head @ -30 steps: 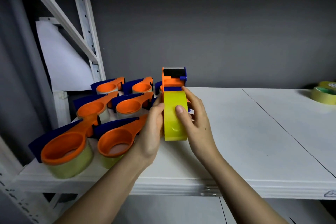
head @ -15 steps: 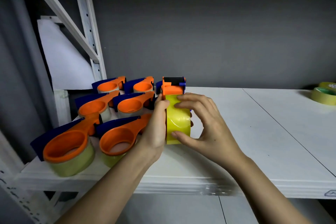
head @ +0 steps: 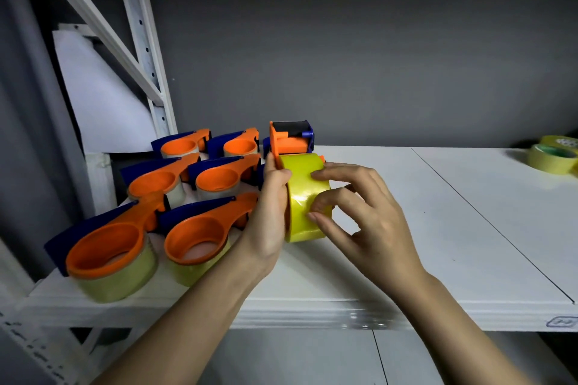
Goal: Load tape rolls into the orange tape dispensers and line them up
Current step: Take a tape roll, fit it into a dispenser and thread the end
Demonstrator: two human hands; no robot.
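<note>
The left hand [head: 269,212] grips the side of an upright orange dispenser [head: 289,142] on the white shelf [head: 438,228], while the right hand [head: 366,212] pinches at the surface of its yellow tape roll [head: 305,197]. Six loaded dispensers [head: 200,228] lie in rows just left. No label is readable; a small mark on the shelf edge [head: 561,321] is too blurred to read.

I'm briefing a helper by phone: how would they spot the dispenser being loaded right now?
On the white shelf, find the cluster of orange dispensers at the left. The dispenser being loaded stands just right of them, between both hands. Unlike its neighbours lying flat, it stands on edge.
</note>
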